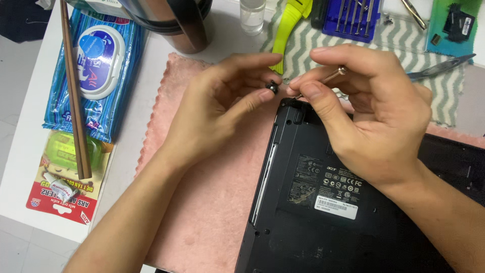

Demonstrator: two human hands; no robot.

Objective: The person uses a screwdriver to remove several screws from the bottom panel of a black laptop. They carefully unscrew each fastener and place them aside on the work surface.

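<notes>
1. Head view, far left: a white tabletop (134,96) carries a red-and-green packet (60,177) with a small tube (63,191) on it. Above the packet lies a blue wipes pack (98,65) with a white lid.
2. A pair of brown chopsticks (75,96) lies lengthwise across the wipes pack and onto the packet.
3. A dark steel mug (177,23) stands at the top edge, just behind a pink cloth (202,202) spread on the tabletop.
4. The left hand (217,111) hovers over the cloth; its thumb and forefinger are clamped on a small dark part (273,87), held in the air just beyond the upper left corner of the laptop.
5. A clear vial (251,14) stands at the top edge, and a lime-green tool (289,28) lies beside it on a grey-and-white zigzag mat (404,45).
6. A black laptop (323,202), underside up, lies on the cloth; a white label (336,206) shows on its base.
7. The right hand (369,116) is above the laptop's upper edge; its fingers are closed on a thin metal-shafted screwdriver (334,76), whose tip is hidden behind the thumb, near the dark part.
8. A blue case (351,17) of screwdriver bits lies on the mat behind the right hand.
9. Metal tweezers (439,68) lie on the mat to the right of that hand.
10. Far right, top: a small black component (458,23) rests on a green pad (472,7).
</notes>
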